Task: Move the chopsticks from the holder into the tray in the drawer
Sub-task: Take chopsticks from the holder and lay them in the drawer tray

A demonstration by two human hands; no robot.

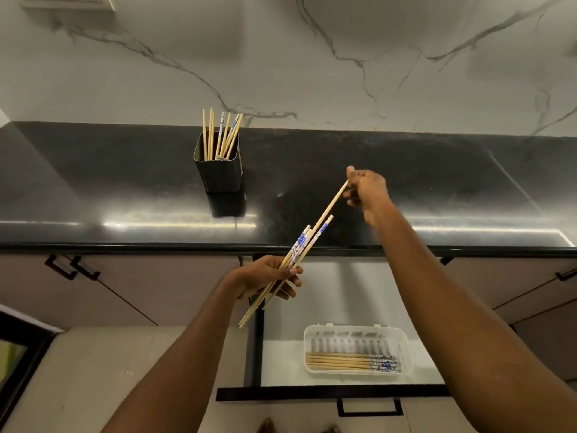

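A black rectangular holder (220, 173) stands on the dark countertop with several chopsticks (222, 135) sticking out of it. My left hand (268, 278) grips a bundle of chopsticks (301, 248), some plain wood, some with blue-and-white ends, over the open drawer. My right hand (365, 190) pinches the top end of one plain chopstick (331, 207) whose lower part lies in that bundle. Below, a white plastic tray (406, 348) in the drawer (331, 393) holds several chopsticks (349, 361) lying flat along its near side.
The black countertop (406, 182) runs across the view with a marble wall (312, 57) behind it. Closed cabinet fronts with black handles (71, 268) flank the open drawer. A drawer handle (370, 407) sits at the front edge.
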